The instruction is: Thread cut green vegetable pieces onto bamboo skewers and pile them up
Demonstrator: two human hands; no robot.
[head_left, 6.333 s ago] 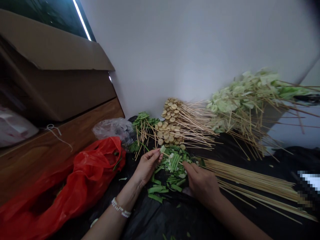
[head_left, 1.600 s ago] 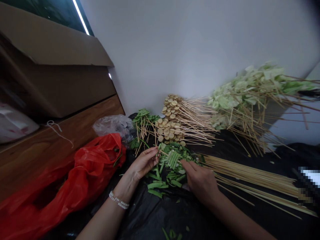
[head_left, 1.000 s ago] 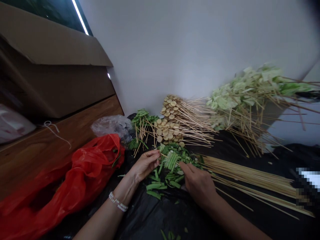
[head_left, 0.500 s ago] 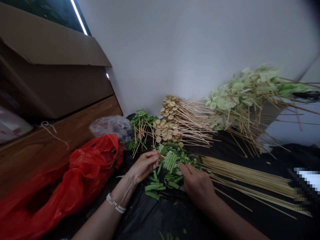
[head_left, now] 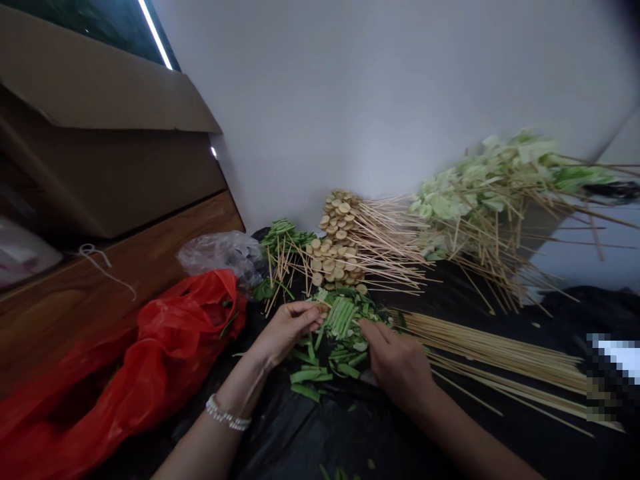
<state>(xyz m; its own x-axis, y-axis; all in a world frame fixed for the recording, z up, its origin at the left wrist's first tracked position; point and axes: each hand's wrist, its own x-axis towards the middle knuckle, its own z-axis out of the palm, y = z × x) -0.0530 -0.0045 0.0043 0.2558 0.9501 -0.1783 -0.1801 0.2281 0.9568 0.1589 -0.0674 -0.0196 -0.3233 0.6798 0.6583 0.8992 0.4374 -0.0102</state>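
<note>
**Green stalk pieces going onto a stick**

On the black plastic sheet [head_left: 310,433] we keep our two hands close together, right over the small heap of cut green vegetable stalks [head_left: 340,330]. We work low and near so the little bits do not roll away.

Our left hand [head_left: 285,330] is curled, with the thumb and fingertips pinched shut on one end of a short row of green pieces. Our right hand [head_left: 397,363] lies palm down at the other side of the heap, fingers bent and touching the greens. It seems to press on a thin stick there, but we cannot tell for sure, because the hand hides it.

The bundle of long bare bamboo sticks [head_left: 500,357] lies just beside our right hand, so a new one is easy to grab. The done sticks sit farther back by the white wall [head_left: 375,93], out of our way: the round tan slices on sticks [head_left: 337,250], the dark green stalks on sticks [head_left: 283,243], and the pale green leaves on sticks [head_left: 480,193].

The red plastic bag [head_left: 165,347] and the clear plastic bag [head_left: 223,253] lie at our left, near the wooden ledge [head_left: 100,287] and the brown cardboard box [head_left: 100,140].
</note>
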